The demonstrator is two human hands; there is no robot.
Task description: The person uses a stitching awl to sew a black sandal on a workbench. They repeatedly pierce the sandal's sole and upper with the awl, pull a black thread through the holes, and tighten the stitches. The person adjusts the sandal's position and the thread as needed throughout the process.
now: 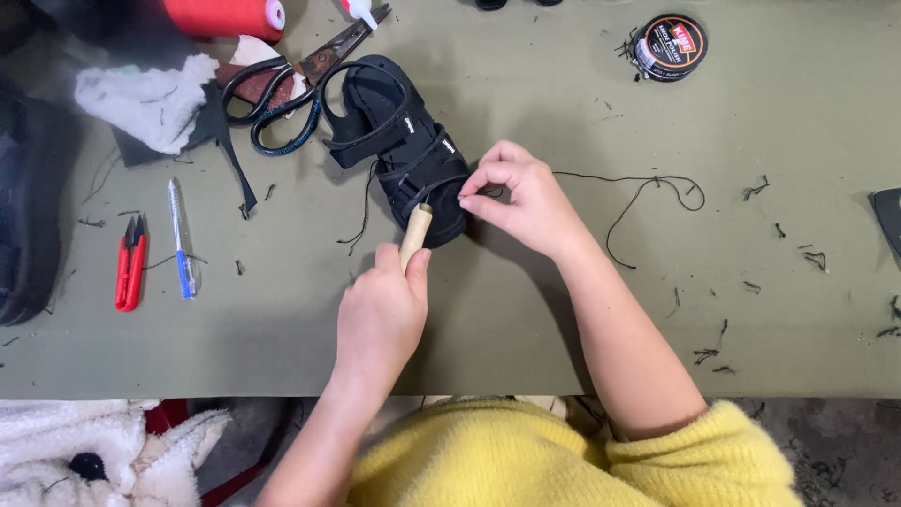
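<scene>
Olive table point(798, 282): awl point(414, 235) fisted, thread point(648, 188) pinched.

I count one black sandal point(404, 150), one wooden-handled tool point(414, 235), one pair of scissors point(300, 89), one red snips point(130, 263), one pen point(180, 239), one red spool point(228, 16), one round tin point(668, 47), one white cloth point(150, 99), and one long black thread point(638, 202).

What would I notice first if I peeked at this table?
In the middle, a black strapped sandal lies on the olive-green table, with the left hand pressing a wooden-handled tool at it and the right hand pinching thin black thread. Up left sit big dark scissors and a red thread spool.
</scene>
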